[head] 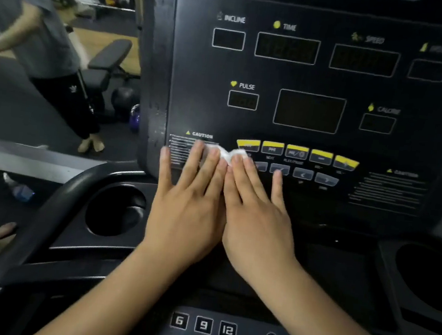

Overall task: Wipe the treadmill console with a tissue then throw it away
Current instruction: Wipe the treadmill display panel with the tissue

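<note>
The black treadmill console (314, 76) fills the upper right, with dark displays and a row of yellow buttons (298, 151). A white tissue (225, 152) lies pressed flat on the console's lower left, near the caution label. My left hand (188, 199) and my right hand (255, 214) lie side by side, fingers extended, and their fingertips press on the tissue. Most of the tissue is hidden under the fingers.
Cup holders sit at the left (115, 211) and right (429, 274) of the lower deck. Number buttons (203, 325) and a fan button lie near me. A person (37, 39) stands at the left, by a weight bench (108, 60) and a kettlebell (135, 117).
</note>
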The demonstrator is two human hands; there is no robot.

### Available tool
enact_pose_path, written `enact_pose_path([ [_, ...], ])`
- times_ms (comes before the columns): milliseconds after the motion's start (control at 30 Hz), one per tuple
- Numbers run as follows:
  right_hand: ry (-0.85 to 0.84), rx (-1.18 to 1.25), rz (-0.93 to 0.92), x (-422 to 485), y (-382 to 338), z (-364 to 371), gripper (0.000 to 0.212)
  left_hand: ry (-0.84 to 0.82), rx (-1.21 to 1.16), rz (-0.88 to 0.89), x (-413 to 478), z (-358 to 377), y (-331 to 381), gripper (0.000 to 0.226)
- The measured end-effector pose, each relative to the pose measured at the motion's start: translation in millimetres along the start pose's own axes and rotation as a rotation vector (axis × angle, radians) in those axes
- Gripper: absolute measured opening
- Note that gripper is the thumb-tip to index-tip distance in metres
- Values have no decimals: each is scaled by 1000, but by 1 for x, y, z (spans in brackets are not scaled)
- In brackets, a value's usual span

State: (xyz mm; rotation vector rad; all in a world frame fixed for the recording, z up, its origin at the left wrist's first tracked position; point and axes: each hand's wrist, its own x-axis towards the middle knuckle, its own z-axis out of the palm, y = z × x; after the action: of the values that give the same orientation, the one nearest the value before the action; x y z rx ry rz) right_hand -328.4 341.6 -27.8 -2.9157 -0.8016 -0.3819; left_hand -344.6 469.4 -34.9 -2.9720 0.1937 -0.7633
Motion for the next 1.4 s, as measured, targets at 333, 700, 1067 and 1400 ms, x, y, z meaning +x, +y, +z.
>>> enact_pose_path([
  [333, -30, 0, -86, 26, -68, 17, 64, -13, -4, -25, -34, 13, -60, 61],
  [700, -60, 12, -122, 10, -66, 29, 69, -32, -194, -28, -46, 13, -60, 56],
  [1067, 6, 30, -66, -10, -20, 15, 67, -19, -173, -23, -34, 5, -11, 57],
  [1400, -6, -43, -56, -33, 14, 3, 63, -61, -166, -39, -35, 7, 15, 61],
])
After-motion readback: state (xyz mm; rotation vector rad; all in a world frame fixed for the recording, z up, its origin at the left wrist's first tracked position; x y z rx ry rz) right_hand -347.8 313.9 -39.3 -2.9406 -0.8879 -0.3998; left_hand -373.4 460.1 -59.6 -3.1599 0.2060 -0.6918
